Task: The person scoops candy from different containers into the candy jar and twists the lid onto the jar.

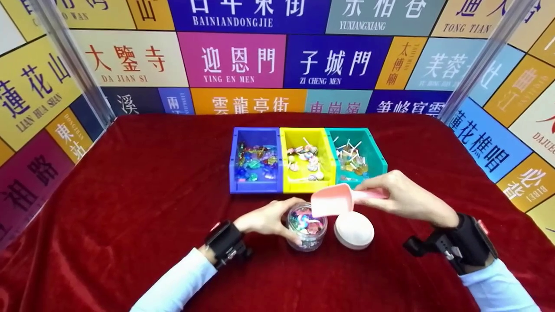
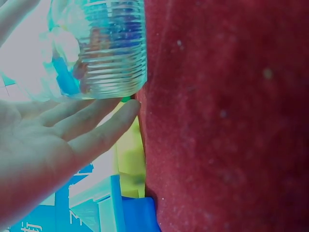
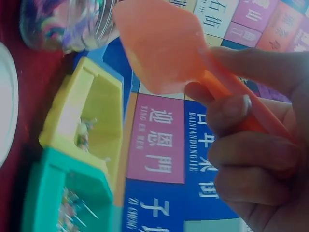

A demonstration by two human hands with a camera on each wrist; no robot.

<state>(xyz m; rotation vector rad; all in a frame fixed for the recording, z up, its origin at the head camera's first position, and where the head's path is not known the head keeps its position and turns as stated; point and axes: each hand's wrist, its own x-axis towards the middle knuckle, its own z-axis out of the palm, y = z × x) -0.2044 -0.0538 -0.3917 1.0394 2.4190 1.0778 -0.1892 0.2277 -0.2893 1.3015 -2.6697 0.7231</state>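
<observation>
My left hand [image 1: 274,219] holds a clear jar [image 2: 108,53] at its side, with the thumb on the near side and the fingers [image 2: 104,133] along the far side. Colourful wrapped candies [image 1: 305,219] fill much of the open jar. A pink scoop [image 1: 333,200] is in my right hand [image 1: 396,197], whose fingers wrap its handle. The scoop's blade hangs tilted at the jar's mouth, overlapping its rim in the head view; nothing shows in the blade in the right wrist view [image 3: 164,46]. Just right of the jar lies a round white lid [image 1: 354,229].
Behind the jar stand three joined bins: blue [image 1: 256,187] with shiny coloured candies, yellow [image 1: 305,187] and green [image 1: 379,162] with lollipops. A dark red cloth [image 1: 151,186] covers the table. A sign-printed backdrop [image 1: 234,58] and clear posts [image 1: 481,65] rise behind it.
</observation>
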